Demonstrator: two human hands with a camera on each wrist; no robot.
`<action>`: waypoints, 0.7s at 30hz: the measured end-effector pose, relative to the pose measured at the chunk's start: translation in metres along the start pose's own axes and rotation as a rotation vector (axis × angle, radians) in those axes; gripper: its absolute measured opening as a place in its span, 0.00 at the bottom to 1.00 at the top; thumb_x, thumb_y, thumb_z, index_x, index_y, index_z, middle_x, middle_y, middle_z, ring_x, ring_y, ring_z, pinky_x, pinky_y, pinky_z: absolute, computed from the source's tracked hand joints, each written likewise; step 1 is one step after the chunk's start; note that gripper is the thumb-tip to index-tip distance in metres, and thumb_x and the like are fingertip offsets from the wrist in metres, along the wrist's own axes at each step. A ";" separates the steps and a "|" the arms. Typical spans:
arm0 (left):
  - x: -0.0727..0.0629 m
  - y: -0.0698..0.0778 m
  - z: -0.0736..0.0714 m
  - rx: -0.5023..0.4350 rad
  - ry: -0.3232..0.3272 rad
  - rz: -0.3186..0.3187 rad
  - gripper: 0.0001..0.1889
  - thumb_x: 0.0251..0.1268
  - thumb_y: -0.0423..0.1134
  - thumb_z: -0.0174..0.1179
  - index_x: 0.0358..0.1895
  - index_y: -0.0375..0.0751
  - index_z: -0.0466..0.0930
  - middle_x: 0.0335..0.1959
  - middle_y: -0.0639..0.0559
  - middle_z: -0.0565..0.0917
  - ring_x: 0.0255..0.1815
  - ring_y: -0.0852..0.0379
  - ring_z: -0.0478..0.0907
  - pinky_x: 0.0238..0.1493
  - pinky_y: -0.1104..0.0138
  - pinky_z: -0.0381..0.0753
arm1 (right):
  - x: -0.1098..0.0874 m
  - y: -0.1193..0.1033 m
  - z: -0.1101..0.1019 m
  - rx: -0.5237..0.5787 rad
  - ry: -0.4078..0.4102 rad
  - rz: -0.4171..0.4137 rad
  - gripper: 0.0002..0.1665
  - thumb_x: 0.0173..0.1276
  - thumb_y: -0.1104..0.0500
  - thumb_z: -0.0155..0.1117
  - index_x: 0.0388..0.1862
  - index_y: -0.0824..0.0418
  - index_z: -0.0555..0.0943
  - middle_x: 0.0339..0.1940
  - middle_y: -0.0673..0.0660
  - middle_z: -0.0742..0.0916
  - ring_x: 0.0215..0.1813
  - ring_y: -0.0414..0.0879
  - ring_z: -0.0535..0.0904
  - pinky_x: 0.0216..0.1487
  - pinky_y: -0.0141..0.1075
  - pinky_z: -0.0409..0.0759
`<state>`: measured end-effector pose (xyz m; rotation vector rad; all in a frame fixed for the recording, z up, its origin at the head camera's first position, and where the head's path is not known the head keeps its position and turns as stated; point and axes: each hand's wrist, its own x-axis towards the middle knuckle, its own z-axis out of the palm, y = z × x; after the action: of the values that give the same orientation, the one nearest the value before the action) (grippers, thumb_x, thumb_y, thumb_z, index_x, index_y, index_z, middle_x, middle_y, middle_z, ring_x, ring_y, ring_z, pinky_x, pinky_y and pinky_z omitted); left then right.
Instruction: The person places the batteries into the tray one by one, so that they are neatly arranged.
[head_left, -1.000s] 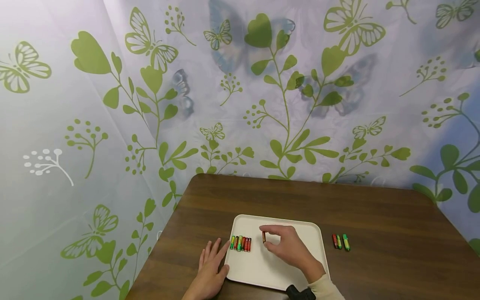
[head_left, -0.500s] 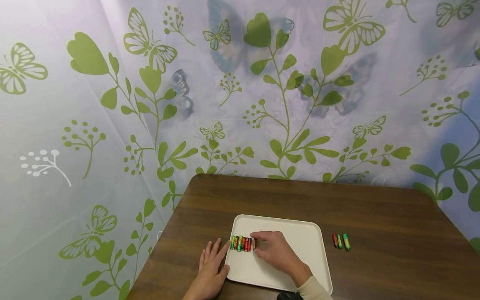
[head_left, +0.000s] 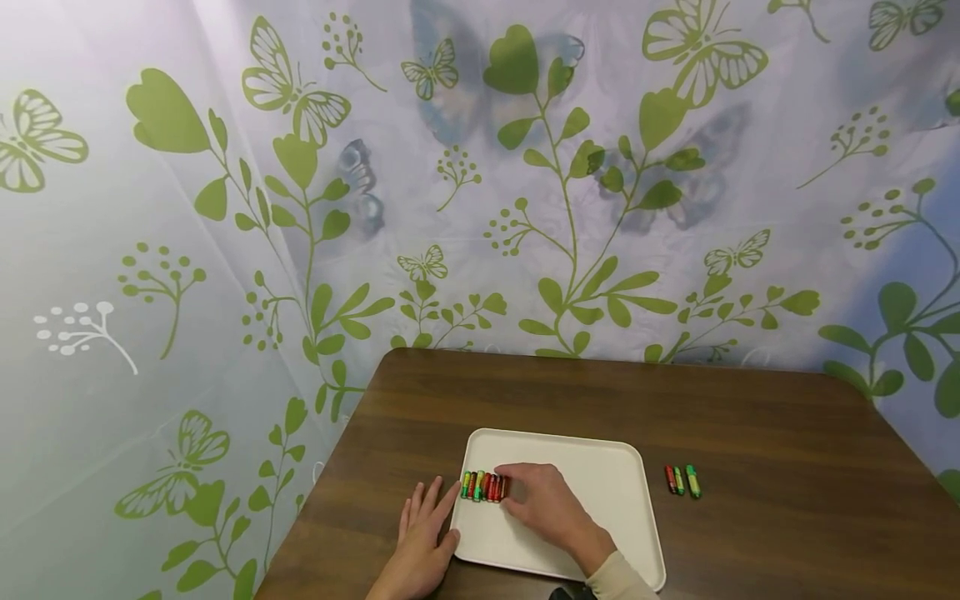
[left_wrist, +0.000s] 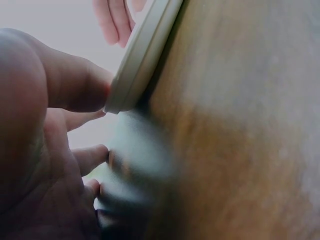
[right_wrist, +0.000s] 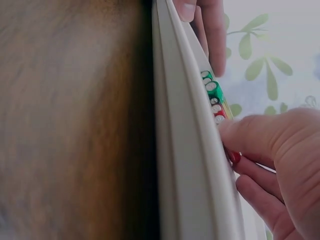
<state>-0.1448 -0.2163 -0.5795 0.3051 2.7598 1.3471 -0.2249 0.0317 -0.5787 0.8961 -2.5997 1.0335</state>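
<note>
On the left part of a cream tray (head_left: 585,500), several red and green batteries (head_left: 477,487) lie side by side in a row. My right hand (head_left: 547,507) pinches a dark red battery (head_left: 506,487) between thumb and index finger, right at the row's right end. In the right wrist view, the battery's red end (right_wrist: 233,156) peeks out below the thumb, and green and red battery ends (right_wrist: 214,90) line up beyond it. My left hand (head_left: 422,533) is spread at the tray's left edge, its thumb touching the rim (left_wrist: 140,55) in the left wrist view.
The tray stands on a brown wooden table (head_left: 600,392). Right of it lie a red battery (head_left: 670,479), a slim green battery (head_left: 678,481) and a thicker green battery (head_left: 693,482). A curtain (head_left: 450,208) with leaves and butterflies hangs behind the table.
My right hand has carried the battery left across the tray to the row's right end. The left hand has stayed at the tray's edge.
</note>
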 end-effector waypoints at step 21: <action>0.001 0.004 -0.002 0.015 -0.038 -0.040 0.36 0.77 0.34 0.61 0.86 0.44 0.65 0.89 0.27 0.52 0.89 0.19 0.32 0.81 0.25 0.26 | -0.031 0.042 -0.079 -0.023 0.148 0.177 0.24 0.65 0.60 0.83 0.60 0.57 0.92 0.56 0.52 0.95 0.54 0.54 0.94 0.58 0.53 0.90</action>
<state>-0.1453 -0.2157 -0.5752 0.2719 2.7310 1.2985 -0.2287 0.1235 -0.5561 0.5693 -2.5958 1.0659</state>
